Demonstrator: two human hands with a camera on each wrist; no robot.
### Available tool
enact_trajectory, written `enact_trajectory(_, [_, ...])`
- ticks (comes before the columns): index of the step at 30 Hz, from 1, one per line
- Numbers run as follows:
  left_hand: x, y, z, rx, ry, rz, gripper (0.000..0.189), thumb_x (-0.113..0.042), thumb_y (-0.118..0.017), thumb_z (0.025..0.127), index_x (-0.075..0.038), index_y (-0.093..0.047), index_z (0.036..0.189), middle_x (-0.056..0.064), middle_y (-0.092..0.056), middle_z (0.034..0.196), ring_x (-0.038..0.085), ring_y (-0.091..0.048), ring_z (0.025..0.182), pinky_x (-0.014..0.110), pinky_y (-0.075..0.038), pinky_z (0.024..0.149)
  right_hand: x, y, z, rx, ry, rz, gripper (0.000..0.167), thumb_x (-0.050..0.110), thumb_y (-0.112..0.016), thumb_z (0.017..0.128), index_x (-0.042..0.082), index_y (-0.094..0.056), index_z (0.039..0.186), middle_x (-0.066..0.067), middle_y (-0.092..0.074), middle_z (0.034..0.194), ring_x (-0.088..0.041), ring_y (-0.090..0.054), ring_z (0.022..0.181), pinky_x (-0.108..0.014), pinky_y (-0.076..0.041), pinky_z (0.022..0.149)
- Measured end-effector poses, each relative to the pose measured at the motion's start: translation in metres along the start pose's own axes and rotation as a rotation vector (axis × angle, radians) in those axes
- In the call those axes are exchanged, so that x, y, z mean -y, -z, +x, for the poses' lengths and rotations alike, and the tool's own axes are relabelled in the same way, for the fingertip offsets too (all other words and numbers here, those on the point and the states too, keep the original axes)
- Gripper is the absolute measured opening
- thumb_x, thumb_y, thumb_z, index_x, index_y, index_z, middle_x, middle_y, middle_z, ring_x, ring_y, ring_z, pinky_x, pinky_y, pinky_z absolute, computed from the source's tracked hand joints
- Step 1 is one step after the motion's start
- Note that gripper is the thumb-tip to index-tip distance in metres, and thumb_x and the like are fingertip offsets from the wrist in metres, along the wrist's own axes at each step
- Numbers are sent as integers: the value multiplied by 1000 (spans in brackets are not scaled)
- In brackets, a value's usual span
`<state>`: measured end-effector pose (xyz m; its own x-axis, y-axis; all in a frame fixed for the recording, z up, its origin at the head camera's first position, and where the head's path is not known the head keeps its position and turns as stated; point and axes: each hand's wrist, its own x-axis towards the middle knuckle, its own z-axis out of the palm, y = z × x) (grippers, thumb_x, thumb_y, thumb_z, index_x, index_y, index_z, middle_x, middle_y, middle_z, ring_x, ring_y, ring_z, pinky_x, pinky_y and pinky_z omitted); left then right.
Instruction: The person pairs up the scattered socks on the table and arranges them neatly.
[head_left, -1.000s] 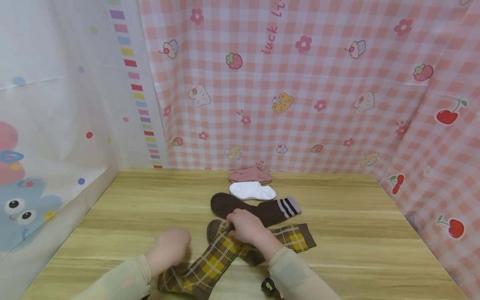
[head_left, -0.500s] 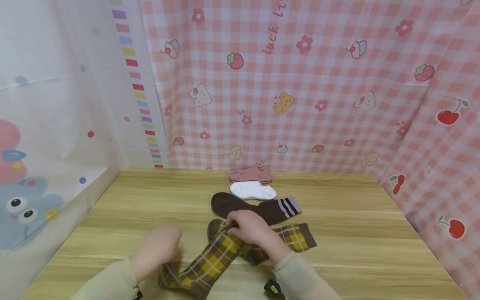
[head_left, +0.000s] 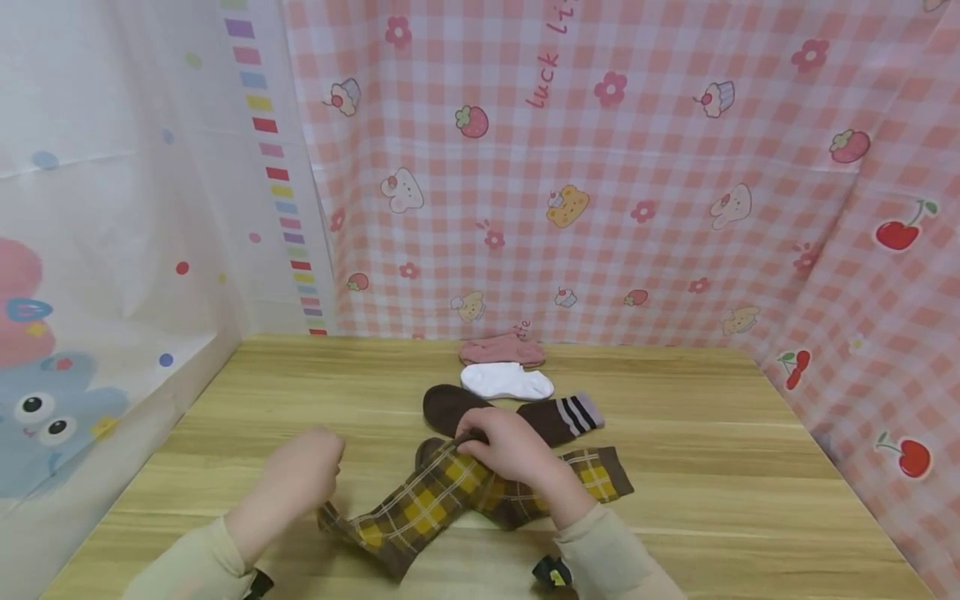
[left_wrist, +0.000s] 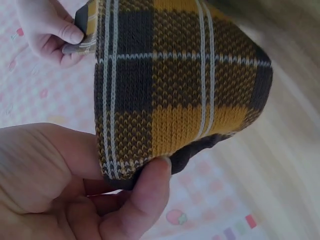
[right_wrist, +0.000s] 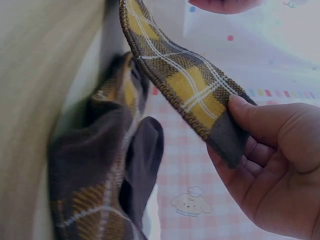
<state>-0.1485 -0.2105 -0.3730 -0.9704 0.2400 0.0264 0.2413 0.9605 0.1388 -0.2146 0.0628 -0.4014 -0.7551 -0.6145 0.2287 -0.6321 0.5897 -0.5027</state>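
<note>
A brown-and-yellow plaid sock point(head_left: 423, 504) is stretched between the two hands, partly raised off the table. My left hand point(head_left: 288, 479) pinches one end of it at lower left; the left wrist view shows thumb and fingers on the dark brown edge of the sock point(left_wrist: 175, 85). My right hand point(head_left: 513, 450) pinches the other end, a plain dark brown band seen close up in the right wrist view. Beneath lies a second plaid sock point(head_left: 600, 475), its middle covered by the raised sock and the right hand.
Behind the plaid socks lie a dark brown sock point(head_left: 551, 423) with a striped cuff, a white sock point(head_left: 506, 382) and a pink sock point(head_left: 502, 350), lined up toward the back. The wooden table point(head_left: 720, 475) ends at a pink checked curtain point(head_left: 517, 167).
My left hand has moved left and up, raising its end of the plaid sock. My right hand, slightly higher, keeps its pinch on the other end.
</note>
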Motion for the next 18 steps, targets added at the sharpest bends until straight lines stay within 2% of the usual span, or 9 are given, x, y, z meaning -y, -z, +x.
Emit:
enact_trajectory(8, [4, 12, 0, -118, -26, -14, 18, 5, -68, 81, -7, -57, 73, 4, -49, 71, 16, -49, 61, 31, -45, 51, 0, 14, -3, -80, -30, 53, 5, 14, -72, 92, 16, -68, 93, 6, -68, 93, -12, -63, 90, -36, -52, 82])
enact_trajectory(12, [6, 16, 0, -185, -21, -40, 17, 4, -70, 82, -8, -60, 74, 4, -50, 72, 17, -50, 63, 33, -47, 53, -1, 21, -7, -122, -44, 86, 6, 13, -72, 91, 17, -69, 93, 7, -67, 93, -10, -62, 88, -35, -52, 81])
enact_trajectory(15, [7, 20, 0, -256, -26, -68, 14, 5, -71, 82, -5, -63, 77, 6, -55, 75, 21, -56, 67, 38, -51, 58, -4, 28, -11, -162, -54, 95, 7, 13, -73, 91, 17, -69, 94, 8, -67, 92, -9, -61, 83, -34, -52, 77])
enact_trajectory(18, [5, 24, 1, -356, -57, -99, 11, 6, -72, 81, -2, -65, 81, 9, -59, 78, 26, -61, 71, 43, -53, 63, -8, 34, -15, -206, -77, 119, 8, 11, -73, 91, 17, -69, 95, 8, -66, 90, -7, -59, 78, -31, -51, 72])
